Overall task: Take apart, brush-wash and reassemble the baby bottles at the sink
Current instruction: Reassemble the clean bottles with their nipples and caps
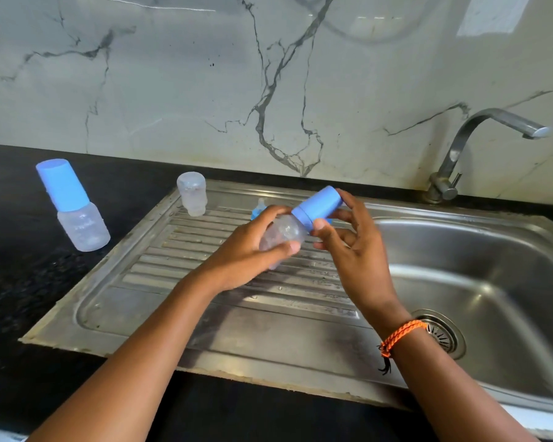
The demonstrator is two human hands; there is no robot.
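Note:
My left hand (253, 250) grips the clear body of a baby bottle (284, 232) held tilted above the ribbed draining board (205, 301). My right hand (348, 240) pinches the bottle's blue cap (316, 205) with thumb and fingers. A second bottle (77, 212), clear with a blue cap, stands upright on the black counter at the left. A clear bottle body (192, 194) stands upside down at the back of the draining board. A small blue part (258, 209) shows behind my left hand, mostly hidden.
The steel sink basin (479, 282) with its drain (441, 333) lies to the right. A steel tap (479, 141) stands at the back right. The black counter (20, 282) surrounds the sink and a marble wall rises behind.

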